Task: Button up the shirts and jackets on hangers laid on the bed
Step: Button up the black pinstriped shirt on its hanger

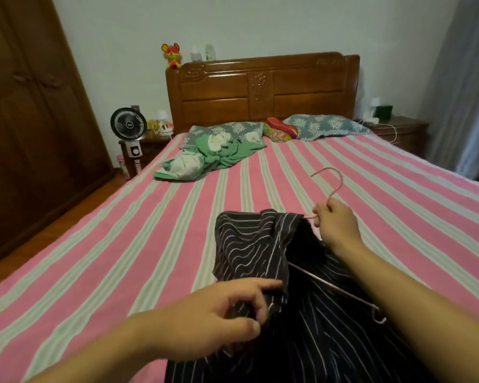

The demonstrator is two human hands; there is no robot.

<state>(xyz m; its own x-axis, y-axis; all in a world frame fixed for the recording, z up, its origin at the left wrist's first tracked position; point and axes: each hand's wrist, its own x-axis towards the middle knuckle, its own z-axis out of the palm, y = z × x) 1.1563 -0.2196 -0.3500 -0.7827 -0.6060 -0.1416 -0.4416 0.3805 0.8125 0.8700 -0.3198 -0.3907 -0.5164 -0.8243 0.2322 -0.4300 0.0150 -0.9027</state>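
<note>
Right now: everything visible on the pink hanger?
The pink hanger looks like thin coated wire. Its hook curves up over the striped bedsheet; the right hand pinches the neck just below it. One arm runs bare across the dark striped shirt to a small end hook near the right forearm; the other arm is hidden under the fabric. The left hand grips the shirt, not the hanger.

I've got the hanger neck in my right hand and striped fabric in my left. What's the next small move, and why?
Probably draw the dark pinstriped shirt's bunched front flat with the left hand, while the right hand steadies the pink wire hanger. The fabric lies crumpled and folded over near the collar, and no buttons show yet.
</note>
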